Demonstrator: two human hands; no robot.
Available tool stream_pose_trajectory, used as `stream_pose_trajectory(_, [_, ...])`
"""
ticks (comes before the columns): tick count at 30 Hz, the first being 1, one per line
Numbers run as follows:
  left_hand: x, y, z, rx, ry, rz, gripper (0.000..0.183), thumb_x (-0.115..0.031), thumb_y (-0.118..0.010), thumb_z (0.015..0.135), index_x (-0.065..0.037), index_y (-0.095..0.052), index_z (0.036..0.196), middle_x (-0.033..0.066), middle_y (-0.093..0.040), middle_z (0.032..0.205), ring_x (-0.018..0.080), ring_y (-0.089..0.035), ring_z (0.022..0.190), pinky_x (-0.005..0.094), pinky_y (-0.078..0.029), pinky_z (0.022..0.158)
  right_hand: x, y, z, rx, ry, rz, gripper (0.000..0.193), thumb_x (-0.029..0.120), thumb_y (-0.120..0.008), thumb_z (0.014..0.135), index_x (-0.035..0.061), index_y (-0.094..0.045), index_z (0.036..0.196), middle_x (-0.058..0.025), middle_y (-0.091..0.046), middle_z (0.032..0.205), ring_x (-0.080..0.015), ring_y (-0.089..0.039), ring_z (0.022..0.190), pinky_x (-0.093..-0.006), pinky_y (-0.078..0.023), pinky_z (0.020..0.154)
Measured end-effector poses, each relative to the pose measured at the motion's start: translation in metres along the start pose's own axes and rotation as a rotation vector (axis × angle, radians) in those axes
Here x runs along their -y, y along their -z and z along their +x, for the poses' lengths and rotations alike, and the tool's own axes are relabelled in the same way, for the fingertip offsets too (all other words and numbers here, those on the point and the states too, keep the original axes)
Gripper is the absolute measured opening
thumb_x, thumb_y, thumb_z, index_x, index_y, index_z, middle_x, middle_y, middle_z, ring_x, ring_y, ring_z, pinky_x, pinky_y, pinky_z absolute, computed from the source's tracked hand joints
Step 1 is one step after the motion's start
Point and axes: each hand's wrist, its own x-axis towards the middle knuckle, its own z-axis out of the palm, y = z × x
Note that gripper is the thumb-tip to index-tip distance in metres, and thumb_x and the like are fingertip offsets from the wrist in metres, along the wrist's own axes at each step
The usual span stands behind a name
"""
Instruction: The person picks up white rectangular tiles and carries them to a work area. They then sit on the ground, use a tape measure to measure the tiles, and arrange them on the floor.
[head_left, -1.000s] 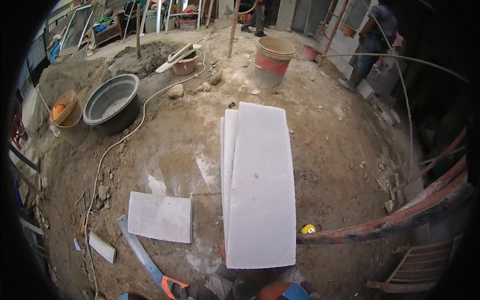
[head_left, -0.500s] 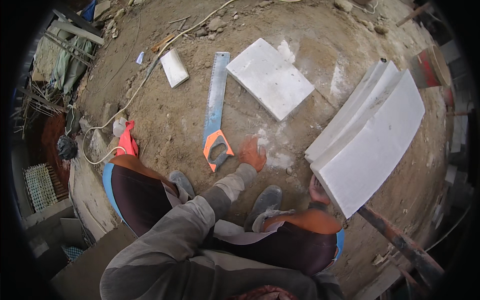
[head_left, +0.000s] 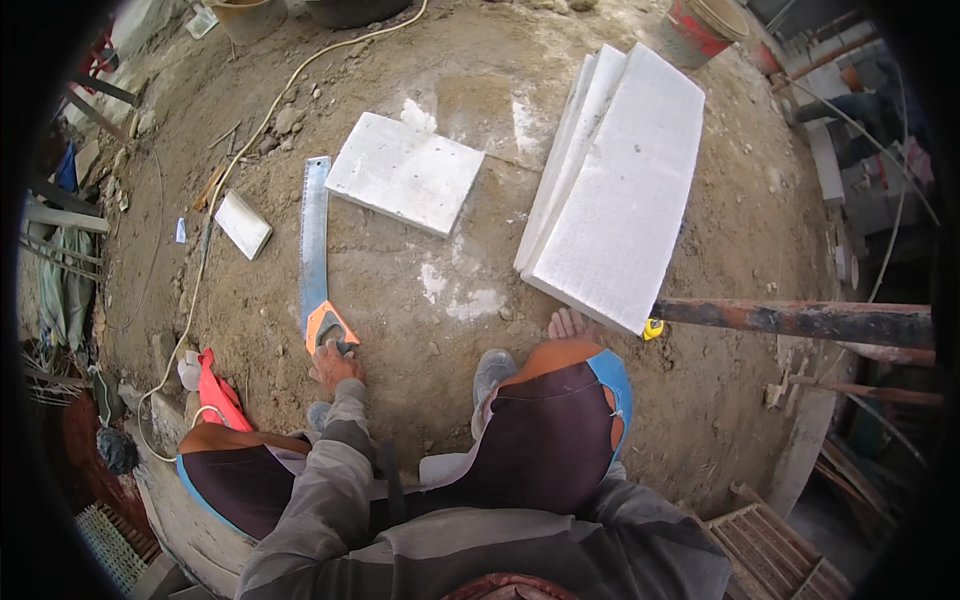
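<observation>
My left hand [head_left: 337,368] is closed on the grip of a handsaw [head_left: 316,235] with an orange and grey handle and a long toothed blade. The saw lies on the dirt. Just below the near edge of a stack of long white blocks [head_left: 625,170], the fingers of my right hand [head_left: 574,325] show, stretched out and close to the stack; my knee hides the rest of that hand. I cannot tell whether the fingers touch the block. A shorter white block [head_left: 405,172] lies flat to the right of the blade, and a small white offcut [head_left: 243,225] to its left.
A yellow tape measure [head_left: 653,328] sits at the stack's near corner beside a rusty metal bar [head_left: 790,318]. A pale cable [head_left: 258,140] runs along the left, past a red cloth [head_left: 220,390]. Buckets, including a red-marked one [head_left: 700,30], stand at the back.
My left hand has gone from the bare dirt to the saw's handle and closed on it. My right hand stays by the stack's near edge. The whole view has shifted with my head.
</observation>
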Motion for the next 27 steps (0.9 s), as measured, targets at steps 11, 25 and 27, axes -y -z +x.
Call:
stream_pose_trajectory(11, [-0.141, 0.047, -0.009, 0.112, -0.48, -0.78, 0.05, -0.04, -0.053, 0.091, -0.005, -0.052, 0.127, 0.0228, -0.054, 0.124, 0.0375, -0.048, 0.118, 0.0425, -0.036, 0.103, 0.028, -0.075, -0.098, -0.117, 0.741, -0.299, 0.08, 0.06, -0.049, 0.088, -0.0015, -0.035, 0.137, -0.0207, -0.048, 0.127, -0.0315, -0.059, 0.105, -0.044, -0.052, 0.088])
stream_pose_trajectory(25, [-0.334, 0.123, -0.035, 0.647, -0.663, -1.114, 0.06, -0.038, -0.062, 0.088, 0.007, -0.051, 0.127, 0.0196, -0.064, 0.111, 0.0227, -0.064, 0.098, 0.0303, -0.049, 0.086, 0.065, -0.09, -0.068, -0.175, 0.94, -0.763, 0.053, 0.045, -0.047, 0.096, -0.006, -0.063, 0.095, -0.0096, -0.065, 0.085, -0.0156, -0.056, 0.079, -0.0333, -0.046, 0.072])
stream_pose_trajectory(27, [-0.333, 0.132, -0.043, 0.58, -0.635, -1.025, 0.062, -0.042, -0.064, 0.085, 0.005, -0.054, 0.125, 0.0208, -0.063, 0.114, 0.0248, -0.062, 0.101, 0.0312, -0.047, 0.089, 0.069, -0.087, -0.076, -0.193, 1.078, -0.903, 0.052, 0.046, -0.048, 0.095, -0.0034, -0.063, 0.101, -0.0086, -0.065, 0.085, -0.0148, -0.059, 0.076, -0.0303, -0.047, 0.064])
